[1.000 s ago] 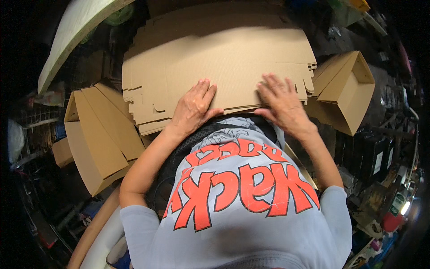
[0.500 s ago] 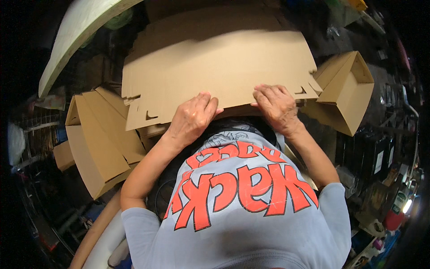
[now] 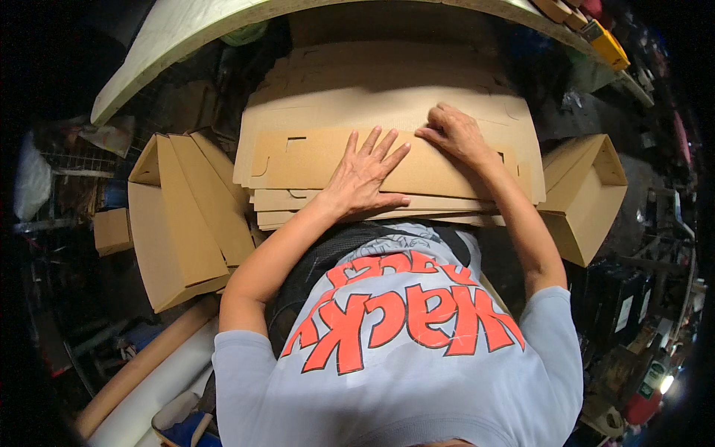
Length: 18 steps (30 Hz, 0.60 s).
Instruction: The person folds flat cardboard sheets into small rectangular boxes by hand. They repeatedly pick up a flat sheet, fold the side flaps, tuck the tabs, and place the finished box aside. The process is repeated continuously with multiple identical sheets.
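Left hand (image 3: 365,175) flat, fingers splayed, pressing folded cardboard flap (image 3: 313,160) — right hand (image 3: 458,134) curled, fingertips pushing same flap; neither gripping, both arms extended forward.

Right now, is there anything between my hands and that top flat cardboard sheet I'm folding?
Nothing visible. The left hand lies flat on the folded cardboard panel, fingers spread, and the right hand presses on its upper edge. Both touch the sheet directly, on top of the stack of flat cardboard blanks. The assembled boxes sit off to each side.
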{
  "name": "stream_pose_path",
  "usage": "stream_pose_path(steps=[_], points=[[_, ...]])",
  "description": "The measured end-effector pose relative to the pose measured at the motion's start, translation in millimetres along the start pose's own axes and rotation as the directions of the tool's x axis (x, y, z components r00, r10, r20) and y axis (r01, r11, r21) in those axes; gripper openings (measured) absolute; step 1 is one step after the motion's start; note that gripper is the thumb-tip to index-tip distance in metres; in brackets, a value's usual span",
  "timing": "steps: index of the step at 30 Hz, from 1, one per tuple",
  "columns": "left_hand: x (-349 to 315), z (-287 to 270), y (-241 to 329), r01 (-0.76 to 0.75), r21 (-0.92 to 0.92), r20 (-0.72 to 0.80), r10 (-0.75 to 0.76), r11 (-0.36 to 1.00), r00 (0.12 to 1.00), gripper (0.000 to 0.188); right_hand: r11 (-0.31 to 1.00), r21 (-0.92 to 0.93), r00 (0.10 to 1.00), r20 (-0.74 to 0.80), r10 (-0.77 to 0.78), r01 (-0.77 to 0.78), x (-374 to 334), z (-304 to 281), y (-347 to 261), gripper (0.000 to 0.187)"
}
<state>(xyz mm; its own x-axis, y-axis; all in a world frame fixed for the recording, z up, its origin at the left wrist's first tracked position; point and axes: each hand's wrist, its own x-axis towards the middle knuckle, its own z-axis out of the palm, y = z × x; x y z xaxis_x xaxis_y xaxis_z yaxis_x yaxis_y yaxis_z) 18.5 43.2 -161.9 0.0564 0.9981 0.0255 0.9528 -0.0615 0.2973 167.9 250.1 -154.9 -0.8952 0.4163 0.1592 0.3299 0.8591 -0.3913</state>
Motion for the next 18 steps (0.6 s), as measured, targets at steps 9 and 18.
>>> stream_pose_path(steps=[9, 18], points=[[-8.6, 21.9, 22.4, 0.154, 0.110, -0.119, -0.141, 0.982, 0.983, 0.092, 0.947, -0.289, 0.989, 0.010, 0.148, -0.139, 108.4, 53.2, 12.4, 0.062], [-9.4, 24.9, 22.5, 0.124, 0.149, -0.191, -0.095, 0.981, 0.977, 0.089, 0.964, -0.264, 0.887, -0.447, -0.118, -0.005, 114.0, 7.6, -3.7, 0.038]])
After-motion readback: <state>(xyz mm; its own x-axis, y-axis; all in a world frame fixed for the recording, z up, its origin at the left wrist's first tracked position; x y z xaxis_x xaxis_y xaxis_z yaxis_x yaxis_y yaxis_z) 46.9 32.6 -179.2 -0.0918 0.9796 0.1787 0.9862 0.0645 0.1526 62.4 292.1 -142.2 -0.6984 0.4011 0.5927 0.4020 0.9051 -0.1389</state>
